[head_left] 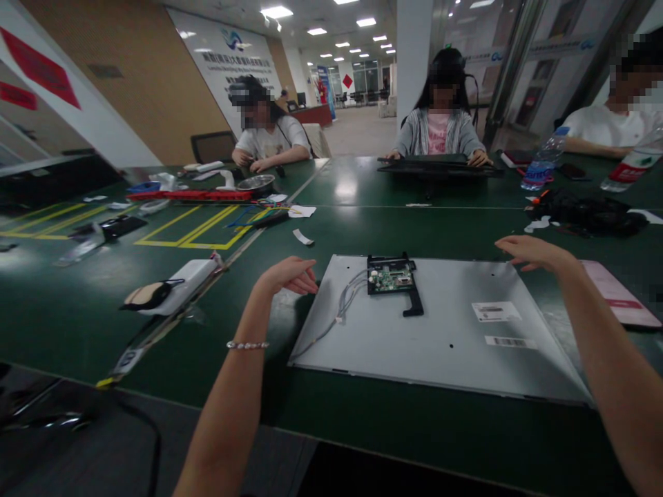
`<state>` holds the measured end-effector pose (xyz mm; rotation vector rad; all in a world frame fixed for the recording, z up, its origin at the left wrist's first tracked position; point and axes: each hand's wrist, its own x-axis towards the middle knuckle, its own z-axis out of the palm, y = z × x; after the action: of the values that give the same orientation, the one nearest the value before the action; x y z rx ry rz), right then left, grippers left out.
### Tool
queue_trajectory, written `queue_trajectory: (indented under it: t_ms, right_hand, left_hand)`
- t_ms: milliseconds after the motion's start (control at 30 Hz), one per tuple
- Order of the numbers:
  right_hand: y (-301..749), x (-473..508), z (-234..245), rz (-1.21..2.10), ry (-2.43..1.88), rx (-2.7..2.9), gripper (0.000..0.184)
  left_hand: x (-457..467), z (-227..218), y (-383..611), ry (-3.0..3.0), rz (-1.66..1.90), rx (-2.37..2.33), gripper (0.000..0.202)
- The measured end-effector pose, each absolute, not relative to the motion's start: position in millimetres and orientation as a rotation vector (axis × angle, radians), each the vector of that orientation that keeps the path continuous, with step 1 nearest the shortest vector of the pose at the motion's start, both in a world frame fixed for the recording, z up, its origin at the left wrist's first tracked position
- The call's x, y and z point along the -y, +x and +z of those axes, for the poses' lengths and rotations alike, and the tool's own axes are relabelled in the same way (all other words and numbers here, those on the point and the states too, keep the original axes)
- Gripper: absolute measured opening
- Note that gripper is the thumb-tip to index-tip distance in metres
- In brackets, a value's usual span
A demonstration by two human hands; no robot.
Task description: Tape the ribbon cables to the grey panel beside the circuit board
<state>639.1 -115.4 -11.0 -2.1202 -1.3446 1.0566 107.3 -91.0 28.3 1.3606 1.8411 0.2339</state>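
A flat grey metal display panel [362, 348] lies back side up on the green table in front of me. Fixed near its far edge is a green circuit board [391, 277] in a black plastic bracket [414, 304]. Grey cables [346, 304] run from the board to the panel's near left corner. My left hand [290, 276] is at the panel's left edge, fingers stretched and loosely bent, holding nothing. Over the far right corner is my right hand [539, 254], its fingers extended and apart, also holding nothing. Whether either hand touches the panel I cannot tell.
A pink-screened phone [619, 293] lies right of my right arm. Left are a white power strip [181, 283] and red strips [191, 196]. Bottles [543, 162] and a black bundle [590, 210] stand far right. Across the table sit several people, one with a dark monitor [440, 167].
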Motion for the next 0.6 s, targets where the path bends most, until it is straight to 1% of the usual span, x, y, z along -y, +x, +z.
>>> queue_trajectory:
  t_ms: [67,167,233,333,400,600]
  right_hand:
    - [642,127,-14,1.055,-2.056,1.335,0.051]
    - [652,157,-23,1.052,-1.962,1.281,0.062]
    - [661,181,-30,1.112,-1.878,1.234,0.063]
    - [672,213,-43,1.267,-1.643,0.971,0.065]
    - [674,226,-49,1.326,-1.556,0.872,0.066]
    - [670,238,-53,1.296,-1.488,0.724,0.061]
  left_hand:
    - [92,29,111,1.319,0.231,-1.801,0.041]
    - [94,30,117,1.301,0.221,-1.81,0.04]
    - [96,31,123,1.355,0.135,-1.849,0.042]
    - [100,28,137,1.495,-0.025,-1.904,0.047]
    - [102,25,145,1.568,-0.062,-1.923,0.051]
    - [103,16,152,1.821,-0.07,-1.909,0.06]
